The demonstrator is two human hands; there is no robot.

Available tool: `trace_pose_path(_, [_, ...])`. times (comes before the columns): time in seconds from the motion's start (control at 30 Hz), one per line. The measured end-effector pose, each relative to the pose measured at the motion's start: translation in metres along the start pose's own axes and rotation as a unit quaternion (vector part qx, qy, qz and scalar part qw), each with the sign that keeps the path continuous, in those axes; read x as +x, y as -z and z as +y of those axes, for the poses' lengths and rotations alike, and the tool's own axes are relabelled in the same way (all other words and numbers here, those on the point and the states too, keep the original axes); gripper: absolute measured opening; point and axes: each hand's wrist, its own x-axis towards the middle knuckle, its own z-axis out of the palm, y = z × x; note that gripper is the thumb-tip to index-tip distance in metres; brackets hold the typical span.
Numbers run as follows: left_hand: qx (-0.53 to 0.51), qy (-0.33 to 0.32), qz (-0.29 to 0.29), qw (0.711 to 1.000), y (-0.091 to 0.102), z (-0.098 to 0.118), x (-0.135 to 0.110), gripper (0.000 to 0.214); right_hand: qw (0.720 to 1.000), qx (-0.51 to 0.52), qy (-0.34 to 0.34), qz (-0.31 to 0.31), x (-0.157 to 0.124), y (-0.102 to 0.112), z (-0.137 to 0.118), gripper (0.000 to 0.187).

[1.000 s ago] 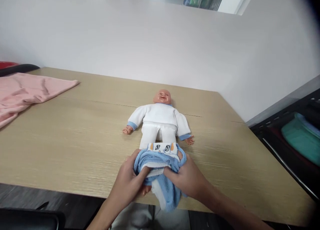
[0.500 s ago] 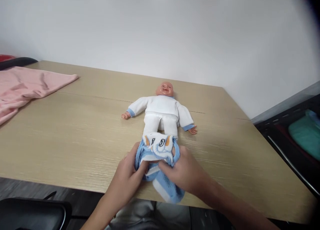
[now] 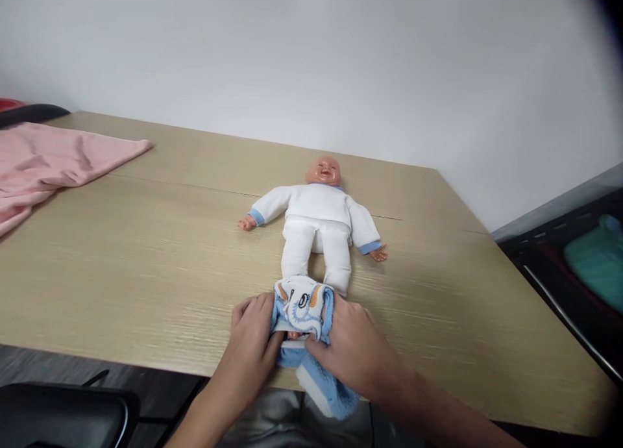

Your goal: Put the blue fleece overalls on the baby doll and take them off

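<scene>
A baby doll in a white top with blue cuffs and white leggings lies on its back, feet toward me. Bunched at its feet are blue-and-white doll pants with an embroidered elephant face. My left hand grips their left edge, thumb inside the opening. On the right edge, my right hand is closed round the fabric, its thumb also tucked in. A bit of the doll's foot shows through the opening between my thumbs. One tube of the pants hangs toward me over the table's front edge.
The wooden table runs up to a white wall. A pink cloth lies at its left end, with a black and red object behind. A black chair stands front left. On the right is a dark container with a green item.
Both hands have drawn a little nearer to me and closer together with the pants. More of the doll's lower legs now shows, and the elephant face has turned and bunched up.
</scene>
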Motion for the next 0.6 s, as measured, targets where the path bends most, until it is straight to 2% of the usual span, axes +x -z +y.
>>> trace_pose_path(0.07, [-0.027,-0.005,0.031,0.999,-0.008,0.000,-0.001,0.021,0.999,0.028,0.031,0.002,0.001,0.000,0.003,0.044])
trace_pose_path(0.17, [-0.073,0.000,0.063,0.995,-0.013,0.000,-0.002,0.022,0.992,0.114,0.043,0.032,0.004,-0.001,0.008,0.041])
trace_pose_path(0.33, [-0.128,0.003,0.056,0.990,0.004,-0.004,0.014,0.029,0.971,0.219,0.065,0.068,0.013,-0.004,0.019,0.020])
trace_pose_path(0.47, [-0.140,-0.035,-0.010,0.990,0.033,-0.010,0.041,0.036,0.963,0.239,0.115,0.056,0.029,0.010,0.029,0.015])
trace_pose_path(0.53, [-0.145,-0.044,-0.062,0.987,0.049,-0.016,0.053,0.042,0.963,0.237,0.127,0.020,0.035,0.024,0.033,0.013])
trace_pose_path(0.6, [-0.140,-0.054,-0.108,0.983,0.063,-0.021,0.062,0.048,0.961,0.239,0.132,-0.031,0.039,0.037,0.037,0.024])
